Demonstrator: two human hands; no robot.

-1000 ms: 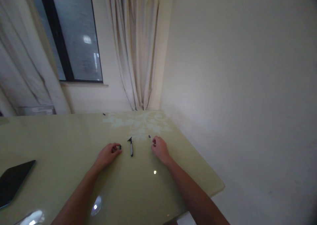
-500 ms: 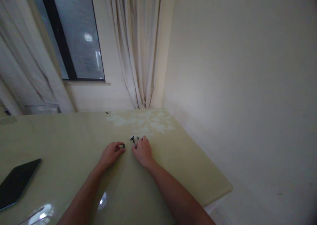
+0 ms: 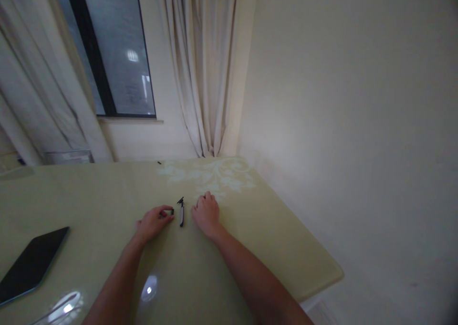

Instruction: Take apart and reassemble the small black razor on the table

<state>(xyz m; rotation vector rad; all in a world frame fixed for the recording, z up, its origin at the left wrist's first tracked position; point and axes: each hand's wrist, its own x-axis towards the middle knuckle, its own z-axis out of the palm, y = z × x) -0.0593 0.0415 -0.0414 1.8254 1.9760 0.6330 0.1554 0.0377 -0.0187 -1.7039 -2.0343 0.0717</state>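
My left hand (image 3: 154,222) is closed in a pinch on a small dark block (image 3: 172,212), held by thumb and fingertips just above the table. Between my two hands lies a slim black and grey razor (image 3: 182,214), its angled head pointing away from me and its handle toward me. Neither hand touches it. To the right of the razor, my right hand (image 3: 206,214) rests low over the table with its fingers curled down. Its fingertips are mostly hidden behind the hand, so what they hold is not visible.
The pale, glossy table (image 3: 107,196) ends at a rounded right corner beside the wall. A dark flat tablet (image 3: 32,263) lies at left. One tiny dark piece (image 3: 159,162) sits near the far edge. Curtains (image 3: 200,77) and a window (image 3: 118,53) stand behind.
The razor, earlier at my right fingers, now lies free on the table between my hands. My left hand has shifted slightly left. The small dark piece by my right fingertips is now out of sight.
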